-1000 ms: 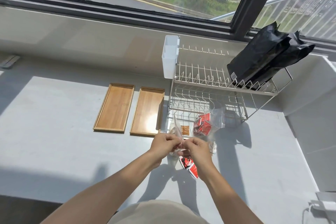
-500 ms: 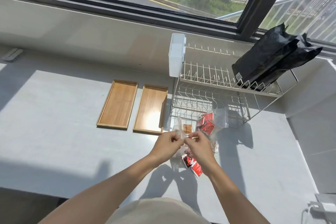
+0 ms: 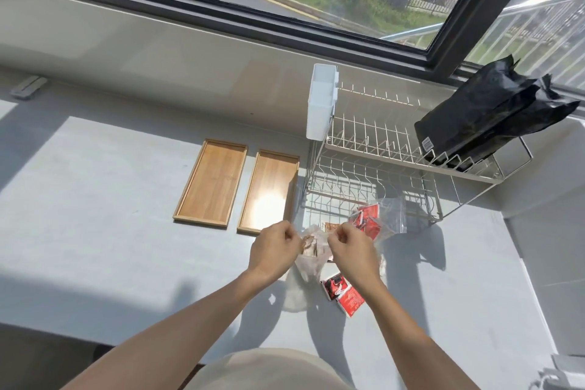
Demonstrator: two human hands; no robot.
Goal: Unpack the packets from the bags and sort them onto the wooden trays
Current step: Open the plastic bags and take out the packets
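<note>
**Both hands pinch open a clear bag beside two bare wooden trays**

On the smooth grey counter (image 3: 95, 215), two long rectangular wooden trays lie side by side, shallow-rimmed and warm in grain: the left tray (image 3: 211, 182) in even light, the right tray (image 3: 269, 191) with a bright patch of sun glare near its front end. Neither holds a packet.

Just in front of the right tray, the left hand (image 3: 274, 250) is curled closed, fingertips pinching one edge of a thin, crinkled clear plastic bag (image 3: 308, 266). The right hand (image 3: 353, 247) is likewise closed, pinching the opposite edge, so the bag's mouth stretches between them. Brown packets (image 3: 308, 245) show through the film; their print is too small to read.

A red-and-black packet (image 3: 343, 293) lies flat on the counter beneath the right wrist. Further back, a second clear zip bag (image 3: 384, 215) holds more red packets, resting against a two-tier white wire dish rack (image 3: 380, 149). A white plastic caddy (image 3: 320, 101) hangs on the rack's left end; glossy black foil pouches (image 3: 484, 117) with a small white label stand in its upper right slots.
</note>
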